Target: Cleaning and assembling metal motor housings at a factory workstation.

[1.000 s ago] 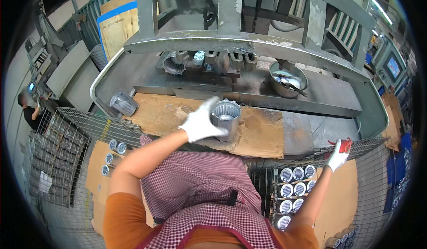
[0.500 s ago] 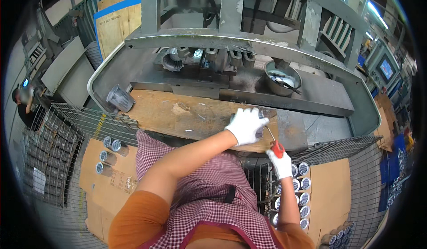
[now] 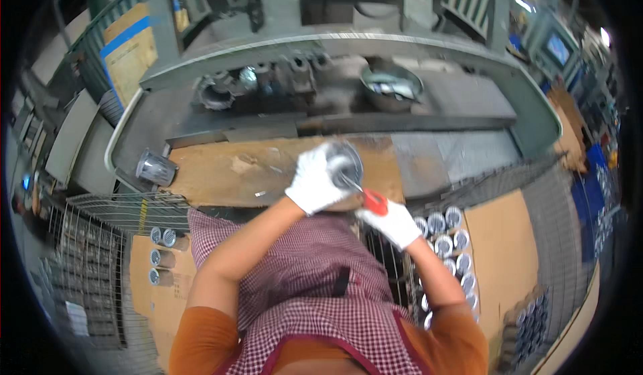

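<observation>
My left hand (image 3: 313, 179), in a white glove, grips a round, hollow grey metal cylinder (image 3: 355, 157) above the wooden board (image 3: 228, 170). The cylinder's open end is tilted toward me. My right hand (image 3: 394, 224), also gloved, is closed around a hand tool with a red handle (image 3: 375, 203) and a thin metal shaft. The shaft reaches to the cylinder's mouth; motion blur hides exactly where its tip touches.
Behind the board stands a grey machine bed with a metal bowl (image 3: 392, 87). A grey container (image 3: 156, 168) sits at the board's left end. Wire baskets flank me; cardboard (image 3: 502, 241) on the right bears rows of metal cylinders (image 3: 443, 245), and several more stand left.
The cylinder has been raised and turned so that its open end faces me. The red-handled tool has swung left to its mouth. The whole view has shifted.
</observation>
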